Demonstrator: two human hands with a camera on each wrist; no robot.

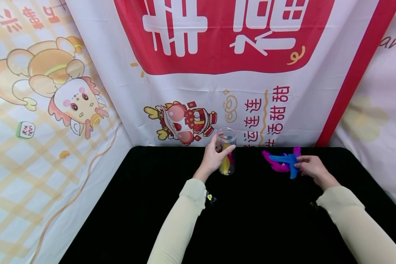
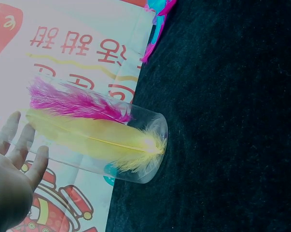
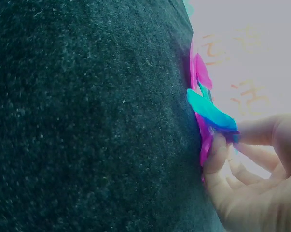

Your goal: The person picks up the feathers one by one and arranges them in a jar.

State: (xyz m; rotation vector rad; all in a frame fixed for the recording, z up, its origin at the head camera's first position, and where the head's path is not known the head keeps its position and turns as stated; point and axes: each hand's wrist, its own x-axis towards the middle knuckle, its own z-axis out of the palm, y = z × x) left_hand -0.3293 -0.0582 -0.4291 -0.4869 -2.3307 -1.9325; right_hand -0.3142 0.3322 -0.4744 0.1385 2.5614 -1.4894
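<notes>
My left hand (image 1: 213,157) grips a clear plastic cylinder (image 1: 227,135) from its left side, thumb across the front. It stands upright near the table's back edge. Inside it are a yellow feather (image 2: 94,137) and a magenta feather (image 2: 75,101), with a bit of teal low down. To the right, my right hand (image 1: 314,169) pinches a blue feather (image 1: 284,159) between thumb and fingertips. Magenta feathers (image 1: 277,166) lie behind and under the blue one, close to the back edge. In the right wrist view, my fingertips partly hide the blue feather's (image 3: 210,113) end.
A black cloth-covered table (image 1: 260,220) spreads out in front of me. Behind it hangs a white and red printed cloth (image 1: 191,82), with a patterned cloth (image 1: 36,154) along the left side. Small dark pieces sit at both wrists.
</notes>
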